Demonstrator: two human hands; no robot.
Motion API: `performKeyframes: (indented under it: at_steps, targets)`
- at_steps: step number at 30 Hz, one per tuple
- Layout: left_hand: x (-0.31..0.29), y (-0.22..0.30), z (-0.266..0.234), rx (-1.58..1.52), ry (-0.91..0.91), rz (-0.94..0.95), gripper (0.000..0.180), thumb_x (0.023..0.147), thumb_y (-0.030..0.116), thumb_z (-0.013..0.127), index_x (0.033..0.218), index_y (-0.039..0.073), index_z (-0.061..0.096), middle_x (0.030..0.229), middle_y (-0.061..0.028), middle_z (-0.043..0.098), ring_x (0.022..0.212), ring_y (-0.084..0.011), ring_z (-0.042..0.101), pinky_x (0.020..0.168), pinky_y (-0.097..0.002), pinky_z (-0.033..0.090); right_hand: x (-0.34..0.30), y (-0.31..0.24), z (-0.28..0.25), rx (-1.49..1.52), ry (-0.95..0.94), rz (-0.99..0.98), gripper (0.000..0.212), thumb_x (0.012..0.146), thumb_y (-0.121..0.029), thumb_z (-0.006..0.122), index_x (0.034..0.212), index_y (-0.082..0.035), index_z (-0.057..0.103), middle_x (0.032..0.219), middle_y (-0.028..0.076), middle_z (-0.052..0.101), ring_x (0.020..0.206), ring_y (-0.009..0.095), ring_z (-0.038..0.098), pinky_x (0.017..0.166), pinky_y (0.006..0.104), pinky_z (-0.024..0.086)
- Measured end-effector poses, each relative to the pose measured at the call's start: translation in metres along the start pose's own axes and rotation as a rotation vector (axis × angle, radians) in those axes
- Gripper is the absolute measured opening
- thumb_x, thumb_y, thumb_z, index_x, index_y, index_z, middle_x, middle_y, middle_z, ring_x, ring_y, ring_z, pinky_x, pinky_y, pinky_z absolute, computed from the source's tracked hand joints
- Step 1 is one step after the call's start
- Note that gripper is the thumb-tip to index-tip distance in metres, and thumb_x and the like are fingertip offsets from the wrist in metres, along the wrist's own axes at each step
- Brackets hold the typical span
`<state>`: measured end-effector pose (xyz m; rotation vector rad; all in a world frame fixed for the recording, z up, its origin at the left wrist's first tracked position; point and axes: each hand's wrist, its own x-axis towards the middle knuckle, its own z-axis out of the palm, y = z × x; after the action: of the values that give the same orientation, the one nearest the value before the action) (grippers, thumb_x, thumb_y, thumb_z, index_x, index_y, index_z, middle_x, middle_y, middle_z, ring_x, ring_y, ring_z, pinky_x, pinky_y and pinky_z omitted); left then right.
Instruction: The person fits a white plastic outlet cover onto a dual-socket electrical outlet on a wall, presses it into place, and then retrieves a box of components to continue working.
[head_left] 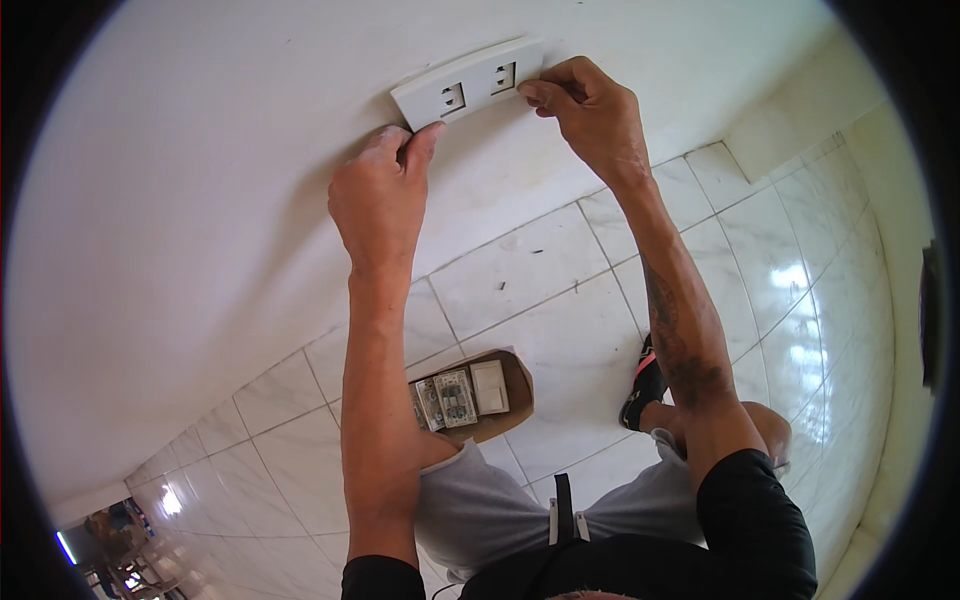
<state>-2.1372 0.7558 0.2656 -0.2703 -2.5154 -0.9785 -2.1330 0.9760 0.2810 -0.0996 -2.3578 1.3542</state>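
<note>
Against the white wall, the left hand pinches the socket plate's lower left corner, the right hand its right edge; the plate sits flush, seemingly placed but unfastened. Spare parts lie in a box on the floor.

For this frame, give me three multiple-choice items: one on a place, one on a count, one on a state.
1. Where is the white outlet plate?
A. on the wall
B. on the floor
C. in the box

2. How many sockets show on it?
A. one
B. two
C. four

3. How do the hands meet it?
A. both at its ends
B. only the right
C. neither

Answers:
1. A: it lies against the white wall.
2. B: two sockets sit side by side.
3. A: the left hand pinches its left end and the right hand its right end.
</note>
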Motion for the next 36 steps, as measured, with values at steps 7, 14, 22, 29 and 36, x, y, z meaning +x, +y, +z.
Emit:
performKeyframes:
  at_steps: [7, 14, 22, 29, 36]
  targets:
    - [-0.001, 0.002, -0.002, 0.009, 0.021, -0.003, 0.037, 0.093, 0.032, 0.076, 0.076, -0.001, 0.07, 0.068, -0.0081, 0.071, 0.056, -0.0164, 0.063, 0.058, -0.0291, 0.048, 0.007, 0.008, -0.002, 0.077, 0.002, -0.055, 0.024, 0.091, -0.023, 0.078, 0.097, -0.001, 0.071, 0.08, 0.006, 0.071, 0.073, 0.011, 0.062, 0.068, 0.0285, 0.05]
    - [-0.001, 0.01, -0.009, -0.02, -0.019, -0.111, 0.039, 0.092, 0.036, 0.076, 0.078, -0.001, 0.072, 0.069, -0.0078, 0.073, 0.056, -0.016, 0.064, 0.059, -0.0292, 0.048, 0.006, -0.006, -0.007, -0.067, -0.033, -0.059, 0.029, 0.091, -0.028, 0.08, 0.095, 0.0, 0.073, 0.084, 0.007, 0.073, 0.073, 0.012, 0.063, 0.069, 0.0292, 0.051]
    - [0.003, 0.007, -0.006, -0.028, -0.03, -0.09, 0.041, 0.093, 0.038, 0.075, 0.079, 0.0, 0.075, 0.068, -0.0068, 0.074, 0.052, -0.0116, 0.053, 0.056, -0.0292, 0.044, 0.004, 0.002, 0.001, 0.132, -0.003, -0.004, 0.031, 0.09, -0.031, 0.08, 0.099, -0.001, 0.076, 0.084, 0.006, 0.075, 0.081, 0.012, 0.07, 0.075, 0.0279, 0.054]
    - [0.003, 0.013, -0.01, -0.06, -0.039, -0.132, 0.041, 0.093, 0.039, 0.075, 0.079, 0.0, 0.075, 0.069, -0.0064, 0.074, 0.051, -0.0112, 0.052, 0.055, -0.0295, 0.043, 0.007, -0.005, -0.002, 0.148, 0.003, 0.043, 0.034, 0.09, -0.031, 0.081, 0.099, 0.002, 0.076, 0.084, 0.006, 0.075, 0.082, 0.013, 0.071, 0.078, 0.0262, 0.055]
    - [0.003, 0.011, -0.006, -0.054, -0.043, -0.129, 0.039, 0.093, 0.038, 0.074, 0.081, 0.0, 0.076, 0.069, -0.0055, 0.074, 0.054, -0.0121, 0.056, 0.057, -0.0292, 0.046, 0.003, 0.008, 0.007, 0.245, 0.02, 0.007, 0.033, 0.09, -0.028, 0.08, 0.1, 0.003, 0.074, 0.084, 0.006, 0.074, 0.08, 0.012, 0.069, 0.076, 0.0258, 0.054]
